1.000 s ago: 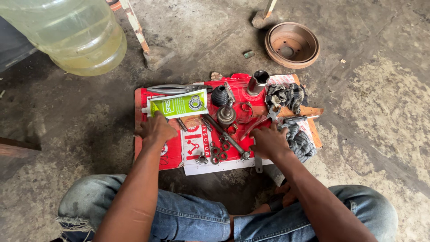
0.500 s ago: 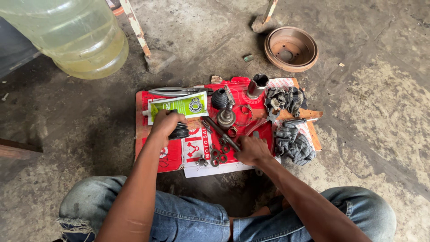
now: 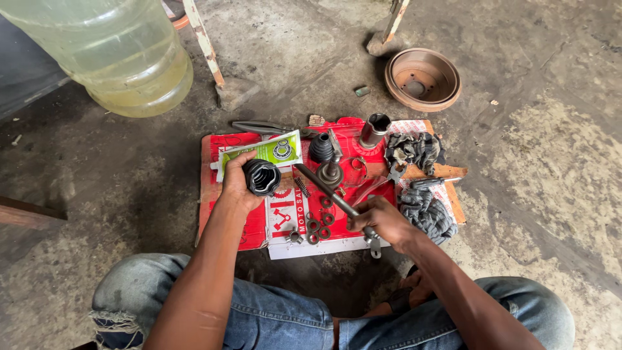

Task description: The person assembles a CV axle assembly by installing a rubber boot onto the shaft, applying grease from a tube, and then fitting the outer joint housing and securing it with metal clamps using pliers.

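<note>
1. Your left hand [image 3: 238,183] is wrapped around a black ribbed rubber boot [image 3: 262,177], its open mouth turned toward you; it is lifted just above the left part of the red cardboard sheet [image 3: 214,214] on the concrete floor.
2. Your right hand [image 3: 382,220] is closed around the near end of a long metal shaft [image 3: 327,191], which slants away to the far left across the sheet.
3. Judging by this, the boot is not yet on the shaft: the two are apart, one in each hand, so fitting them looks like the part left to do.
4. Small washers and rings [image 3: 317,223] lie loose near the shaft, and a second black boot [image 3: 320,147] stands at the far side, so most parts seem unassembled.
5. A flat green and white packet [image 3: 265,152] lies just beyond your left hand, tilted, with a round picture near its right end.
6. The red sheet is a flattened carton with white panels and printing; a white strip borders its near edge.
7. A metal sleeve [image 3: 374,130] stands on its far right, beside dark rags [image 3: 414,150].
8. Far right sits a rusty brake drum [image 3: 422,79]; far left, a large clear bottle [image 3: 103,52] of yellowish liquid.
</note>
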